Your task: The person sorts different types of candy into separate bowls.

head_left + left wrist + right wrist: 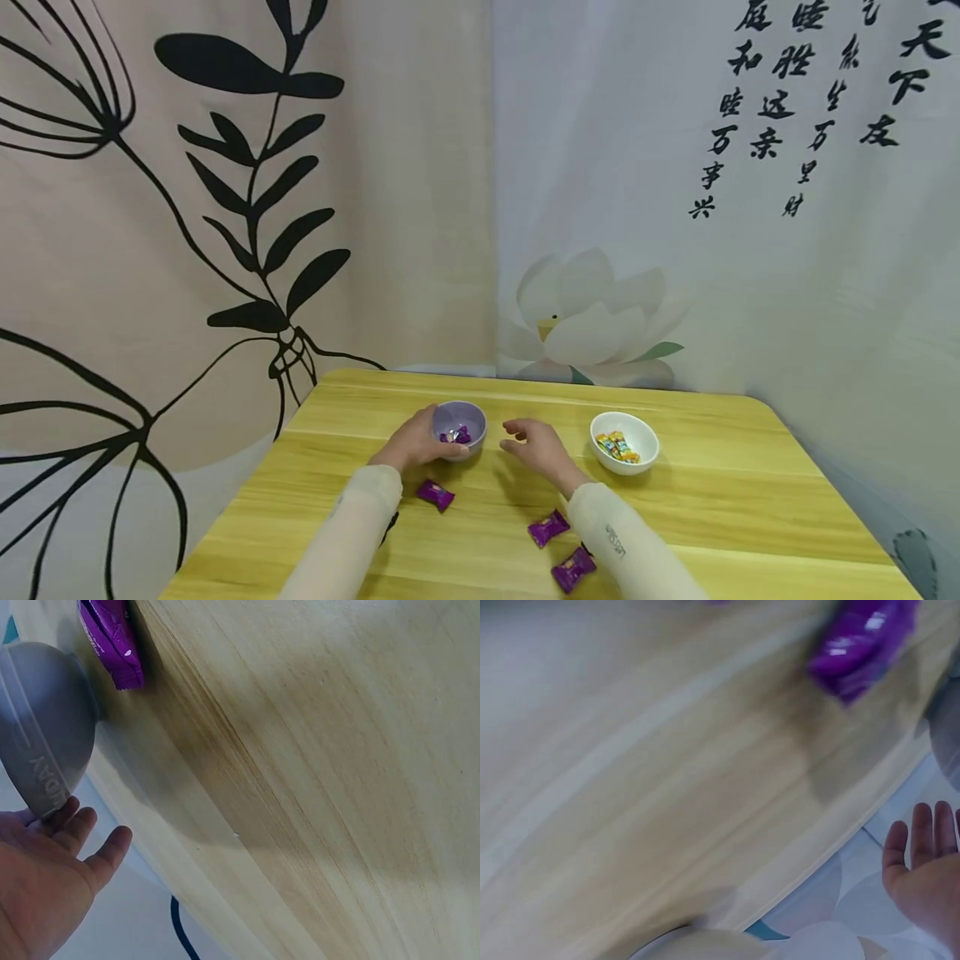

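Note:
My left hand [417, 442] grips the side of a small lavender bowl [474, 454], with its thumb at the near side and fingers at the far side. Wrapped purple candies [457, 435] lie inside the bowl. In the left wrist view, fingertips touch the bowl [49, 712], which has pale lettering. To the bowl's right, my right hand [538, 450] hovers with loosely bent fingers, holding nothing. A purple-wrapped candy [436, 495] lies on the table in front of the bowl. Two more, a farther candy [548, 528] and a nearer candy [573, 570], lie beside the right forearm.
A white bowl [651, 457] holding yellow wrapped candies [618, 447] stands right of my right hand. Everything stands on a wooden table [742, 500], with a printed curtain [420, 208] behind its far edge. A dark cord [180, 930] shows beyond the edge.

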`<state>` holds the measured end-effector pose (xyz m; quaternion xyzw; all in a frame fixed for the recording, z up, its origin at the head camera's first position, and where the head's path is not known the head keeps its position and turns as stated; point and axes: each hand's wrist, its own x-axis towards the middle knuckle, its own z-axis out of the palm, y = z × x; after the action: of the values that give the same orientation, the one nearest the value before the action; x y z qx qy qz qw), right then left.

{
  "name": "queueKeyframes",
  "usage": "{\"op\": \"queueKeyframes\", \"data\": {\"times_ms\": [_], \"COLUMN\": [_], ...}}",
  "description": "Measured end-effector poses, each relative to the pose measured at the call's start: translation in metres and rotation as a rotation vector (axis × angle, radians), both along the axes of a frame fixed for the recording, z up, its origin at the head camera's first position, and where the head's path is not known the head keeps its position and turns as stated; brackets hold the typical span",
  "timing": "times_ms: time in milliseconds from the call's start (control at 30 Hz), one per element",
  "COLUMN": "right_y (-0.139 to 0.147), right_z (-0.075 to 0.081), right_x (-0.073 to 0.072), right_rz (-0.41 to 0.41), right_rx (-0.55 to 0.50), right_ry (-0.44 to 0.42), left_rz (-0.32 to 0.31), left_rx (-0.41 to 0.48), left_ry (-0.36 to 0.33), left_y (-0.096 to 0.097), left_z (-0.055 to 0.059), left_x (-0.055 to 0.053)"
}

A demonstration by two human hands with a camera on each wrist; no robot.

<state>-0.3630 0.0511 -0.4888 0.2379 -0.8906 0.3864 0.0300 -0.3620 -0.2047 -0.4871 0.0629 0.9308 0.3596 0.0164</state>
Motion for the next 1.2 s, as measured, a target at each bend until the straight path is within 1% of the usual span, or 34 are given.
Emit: {"op": "queueKeyframes", "data": {"times_ms": [233,333,500,667,767,900,967,1033,1200], "right_y": [0.028,0.041,0.062,0.078,0.086,0.093,0.095,0.097,0.098], "right_z": [-0.007,-0.012,-0.019,-0.023,-0.024,-0.024,-0.024,-0.025,-0.030], "right_x": [0.012,0.019,0.030,0.040,0.046,0.051,0.052,0.052,0.055], "right_rz": [0.086,0.114,0.188,0.306,0.370,0.390,0.388,0.386,0.378], "right_rx": [0.000,0.025,0.059,0.095,0.132,0.172,0.177,0.184,0.229], "right_ry": [-0.078,-0.100,-0.142,-0.156,-0.130,-0.125,-0.140,-0.135,-0.062], "left_rz": [0.002,-0.006,0.002,-0.001,0.001,0.001,-0.001,0.000,-0.003], "left_rx": [0.010,0.006,0.002,0.010,0.015,0.010,0.010,0.011,0.017], "left_ry": [0.003,0.009,0.002,-0.003,-0.006,-0.007,-0.004,-0.004,-0.001], "left_y": [-0.004,-0.005,-0.005,-0.003,0.000,0.002,0.002,0.003,0.002], "left_z": [0.004,0.004,0.005,0.004,0.003,0.002,0.002,0.001,0.002], "left_x": [0.002,0.002,0.003,0.003,0.003,0.003,0.003,0.003,0.003]}}
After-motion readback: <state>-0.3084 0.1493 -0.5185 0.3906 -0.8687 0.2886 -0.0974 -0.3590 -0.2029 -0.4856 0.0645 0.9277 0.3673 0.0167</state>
